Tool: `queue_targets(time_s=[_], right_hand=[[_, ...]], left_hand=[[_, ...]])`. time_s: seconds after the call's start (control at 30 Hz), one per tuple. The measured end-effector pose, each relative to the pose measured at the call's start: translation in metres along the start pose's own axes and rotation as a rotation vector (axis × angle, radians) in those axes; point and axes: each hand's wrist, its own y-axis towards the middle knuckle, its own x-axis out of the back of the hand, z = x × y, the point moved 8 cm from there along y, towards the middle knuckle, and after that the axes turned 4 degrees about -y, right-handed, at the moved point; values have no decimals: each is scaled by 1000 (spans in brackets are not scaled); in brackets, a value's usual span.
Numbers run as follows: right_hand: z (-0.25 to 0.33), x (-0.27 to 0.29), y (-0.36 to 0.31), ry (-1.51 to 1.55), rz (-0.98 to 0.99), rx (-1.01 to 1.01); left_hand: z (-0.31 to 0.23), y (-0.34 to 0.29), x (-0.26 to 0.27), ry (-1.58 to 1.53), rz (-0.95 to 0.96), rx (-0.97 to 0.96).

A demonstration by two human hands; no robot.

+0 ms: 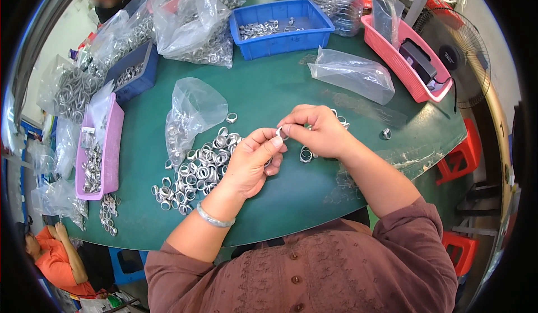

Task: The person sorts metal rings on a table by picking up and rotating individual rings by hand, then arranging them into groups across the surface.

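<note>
Between the fingertips of my two hands is a silver-coloured metal ring [282, 134]. My left hand [251, 163] pinches it with thumb and forefinger, the other fingers curled. From the right, my right hand [319, 131] grips the same ring with thumb and bent fingers. A loose pile of similar rings [199, 168] lies on the green table left of my left hand, with one ring [231, 118] apart from it. Behind the pile, a clear plastic bag [196, 97] holds more. A few rings [305, 154] sit beside and partly behind my right hand; another ring [386, 133] lies farther right.
At the back stands a blue bin [283, 43] with metal pieces, beside a bulging clear bag [193, 21]. A purple basket [115, 128] borders the left. On the right are a flat plastic bag [353, 75], a pink basket [386, 49] and a fan [451, 55]. A person [61, 262] sits lower left.
</note>
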Motion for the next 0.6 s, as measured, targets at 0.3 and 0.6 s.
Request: queue_targets(time_s=[0.3,0.6], right_hand=[[-21,27,6,-663,-162,36],[-43,25,17,-686,68,-208]], left_hand=[[-2,2,5,-122,0,16],[0,3,5,-233,34,38]])
